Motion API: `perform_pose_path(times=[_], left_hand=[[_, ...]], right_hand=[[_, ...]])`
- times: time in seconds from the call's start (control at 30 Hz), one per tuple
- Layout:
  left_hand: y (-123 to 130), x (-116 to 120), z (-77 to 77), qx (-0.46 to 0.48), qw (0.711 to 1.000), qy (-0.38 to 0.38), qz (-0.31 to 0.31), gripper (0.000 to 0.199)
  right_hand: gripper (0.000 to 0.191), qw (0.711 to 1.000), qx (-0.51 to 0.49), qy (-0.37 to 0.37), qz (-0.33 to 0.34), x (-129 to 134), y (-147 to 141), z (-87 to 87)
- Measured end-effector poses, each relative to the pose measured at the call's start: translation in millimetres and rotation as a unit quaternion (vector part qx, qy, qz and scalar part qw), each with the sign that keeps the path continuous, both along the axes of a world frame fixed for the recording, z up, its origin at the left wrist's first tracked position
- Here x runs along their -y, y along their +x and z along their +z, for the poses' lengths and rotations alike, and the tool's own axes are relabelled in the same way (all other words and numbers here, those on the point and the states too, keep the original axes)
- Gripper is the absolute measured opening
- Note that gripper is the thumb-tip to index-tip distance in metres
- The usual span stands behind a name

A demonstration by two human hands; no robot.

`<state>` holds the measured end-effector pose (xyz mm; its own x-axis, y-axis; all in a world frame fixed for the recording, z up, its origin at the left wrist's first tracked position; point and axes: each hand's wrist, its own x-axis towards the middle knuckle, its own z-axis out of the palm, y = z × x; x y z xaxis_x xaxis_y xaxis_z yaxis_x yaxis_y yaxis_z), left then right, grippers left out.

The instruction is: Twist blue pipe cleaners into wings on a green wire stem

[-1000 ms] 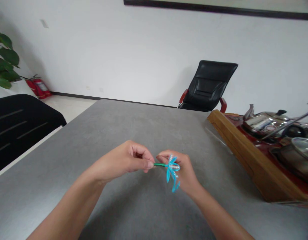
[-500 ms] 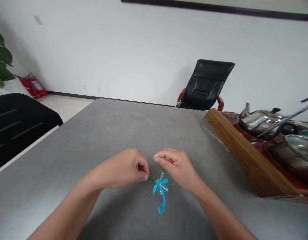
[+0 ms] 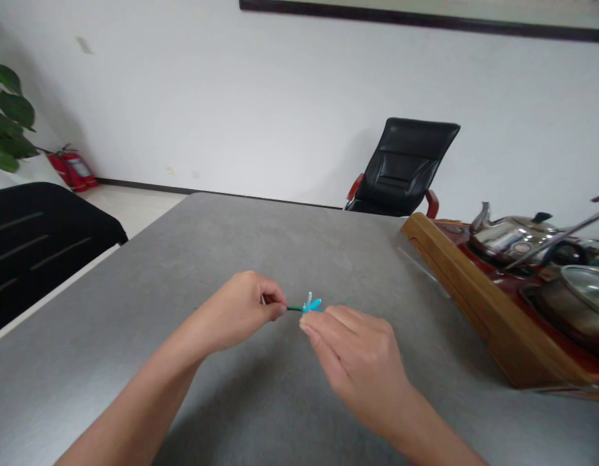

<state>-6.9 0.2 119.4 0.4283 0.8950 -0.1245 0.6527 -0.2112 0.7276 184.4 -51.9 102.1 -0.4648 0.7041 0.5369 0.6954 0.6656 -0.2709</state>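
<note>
Over the table, a small blue artificial flower (image 3: 313, 305) with beaded, clear-looking parts sits on a thin green stem (image 3: 294, 309). The stem is pinched between the thumb and fingers of my left hand (image 3: 241, 307), just left of the bloom. My right hand (image 3: 360, 346) is closed at the petals from the right and front, its thumb and fingertips against the base of the bloom. It covers the lower petals and the hanging blue piece. A faint green strand (image 3: 348, 301) shows just beyond the right knuckles; where it runs is hidden.
The grey table (image 3: 260, 239) spreads around my hands. On the right stands a wooden tea tray (image 3: 454, 304) bearing a metal kettle (image 3: 515, 236) and a pot (image 3: 566, 304). A black office chair (image 3: 406, 165) is beyond the far edge, another black chair (image 3: 51, 239) at left.
My right hand has moved from above the flower down onto its petals, turning its back toward me. My left hand has risen slightly with the stem. The hanging blue piece is now hidden.
</note>
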Motion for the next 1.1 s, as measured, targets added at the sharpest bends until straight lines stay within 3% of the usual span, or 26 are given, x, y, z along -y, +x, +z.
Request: perform_pose_path(times=[0.3, 0.57, 1.1], left_hand=[[-4, -5, -0.9, 0.094, 0.992, 0.001, 0.088, 0.021], [-2, -3, 7.2, 0.194, 0.972, -0.042, 0.123, 0.021], [-3, 0, 8.2, 0.255, 0.954, -0.146, 0.060, 0.021]], right_hand=[[0.024, 0.995, 0.053, 0.069, -0.050, 4, -9, -8.6], [0.027, 0.997, -0.002, -0.001, -0.074, 0, -12, -18.7], [0.026, 0.983, -0.084, -0.117, -0.111, -19, -5, -34.5]])
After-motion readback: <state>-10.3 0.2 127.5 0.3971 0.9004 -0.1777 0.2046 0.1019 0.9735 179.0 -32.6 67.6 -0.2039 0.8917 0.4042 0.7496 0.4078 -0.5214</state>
